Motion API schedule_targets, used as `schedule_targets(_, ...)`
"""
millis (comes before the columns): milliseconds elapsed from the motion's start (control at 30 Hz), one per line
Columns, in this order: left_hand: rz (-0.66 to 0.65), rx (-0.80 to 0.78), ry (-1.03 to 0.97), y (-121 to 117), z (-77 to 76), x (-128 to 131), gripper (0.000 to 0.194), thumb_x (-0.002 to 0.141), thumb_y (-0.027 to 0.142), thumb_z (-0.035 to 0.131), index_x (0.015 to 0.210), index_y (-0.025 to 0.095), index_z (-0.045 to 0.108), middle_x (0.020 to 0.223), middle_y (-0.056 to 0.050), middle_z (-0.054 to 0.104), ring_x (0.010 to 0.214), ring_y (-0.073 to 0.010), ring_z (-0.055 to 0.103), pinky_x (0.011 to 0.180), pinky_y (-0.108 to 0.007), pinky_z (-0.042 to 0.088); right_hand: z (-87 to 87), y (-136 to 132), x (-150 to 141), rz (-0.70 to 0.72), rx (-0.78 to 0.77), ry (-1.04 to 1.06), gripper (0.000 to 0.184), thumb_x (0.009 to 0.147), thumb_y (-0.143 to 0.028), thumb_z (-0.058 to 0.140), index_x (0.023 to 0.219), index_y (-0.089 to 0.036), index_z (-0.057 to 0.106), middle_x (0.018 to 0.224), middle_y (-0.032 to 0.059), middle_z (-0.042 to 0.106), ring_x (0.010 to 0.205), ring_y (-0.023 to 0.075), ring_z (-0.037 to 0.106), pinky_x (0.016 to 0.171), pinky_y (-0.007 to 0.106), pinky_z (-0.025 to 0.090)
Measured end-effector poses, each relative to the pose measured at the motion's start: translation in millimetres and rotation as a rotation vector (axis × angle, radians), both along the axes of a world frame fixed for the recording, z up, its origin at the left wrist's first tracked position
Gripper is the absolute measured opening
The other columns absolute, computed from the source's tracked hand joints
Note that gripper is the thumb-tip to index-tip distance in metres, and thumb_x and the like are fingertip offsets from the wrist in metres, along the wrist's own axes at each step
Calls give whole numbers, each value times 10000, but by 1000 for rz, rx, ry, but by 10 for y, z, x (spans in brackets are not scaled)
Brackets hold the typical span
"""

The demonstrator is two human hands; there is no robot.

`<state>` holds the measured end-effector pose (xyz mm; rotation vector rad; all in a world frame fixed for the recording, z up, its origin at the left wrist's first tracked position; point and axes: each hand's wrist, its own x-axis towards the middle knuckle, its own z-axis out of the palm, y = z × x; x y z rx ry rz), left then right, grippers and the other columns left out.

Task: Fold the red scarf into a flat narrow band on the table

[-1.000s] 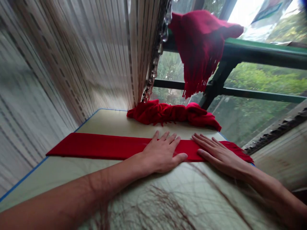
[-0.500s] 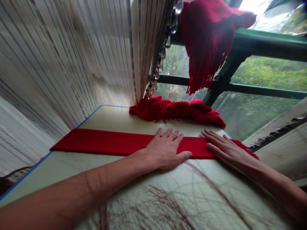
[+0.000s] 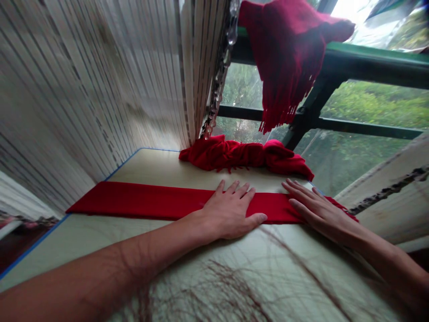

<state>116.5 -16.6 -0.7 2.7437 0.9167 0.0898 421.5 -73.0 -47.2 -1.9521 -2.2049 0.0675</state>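
A red scarf, folded into a long flat strip, lies across the pale tabletop from its left edge to the right, where a fringe shows. My left hand rests flat on the middle of this strip, fingers spread and palm down. Further right, my right hand lies over the scarf near its fringed end, with its fingers stretched out. Neither hand grips anything. Parts of the strip are hidden under both hands.
Behind the strip lies a bunched red scarf at the table's far edge. Another fringed red scarf hangs over the green window frame. A striped curtain with clear beads drapes at the left. Strands of hair cross the foreground.
Both hands keep their places on the folded scarf. The view has shifted very slightly, and the curtain at the left and its beads have swayed a little.
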Motion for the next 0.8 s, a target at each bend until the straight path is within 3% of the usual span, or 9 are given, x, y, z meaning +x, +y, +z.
schedule_targets(533,-2,27,-20,27,-44,-1,832,1034,704,296,1648,145,265,1715,-120,221,1598,-324,168,1290,-598,62,-51,9,-6,-23,-6,-8,666,1053,-630,248,1649,-333,264,1716,22,250,1590,304,159,1269,668,92)
schedule_targets(800,26,79,-45,35,-96,3,767,1047,652,348,1625,149,338,1690,-122,294,1583,-326,226,1284,-595,124,73,-14,-197,-15,-24,5,683,1057,-649,276,1649,-307,265,1724,59,233,1595,294,153,1278,649,100)
